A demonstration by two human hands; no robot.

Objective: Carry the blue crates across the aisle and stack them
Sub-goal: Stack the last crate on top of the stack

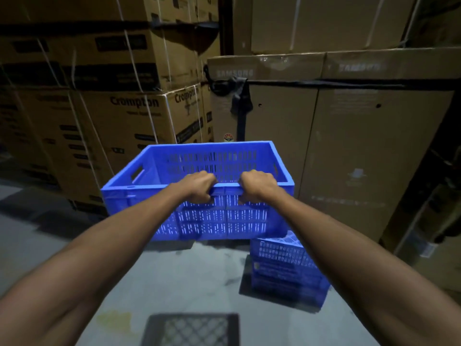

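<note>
I hold an empty blue slotted crate point(139, 203) in the air in front of me, tilted slightly. My left hand point(199, 184) and my right hand point(257, 183) both grip its near rim, side by side near the middle. Below and to the right, a second blue crate point(284, 268) stands on the grey floor. The carried crate hides the top left part of it.
Stacked strapped cardboard boxes point(119, 113) rise on the left. Tall cardboard cartons point(349, 146) with a black strap stand straight ahead and right. A dark lattice crate point(192, 330) lies at the bottom edge near my feet. Grey floor point(174, 275) spreads between them.
</note>
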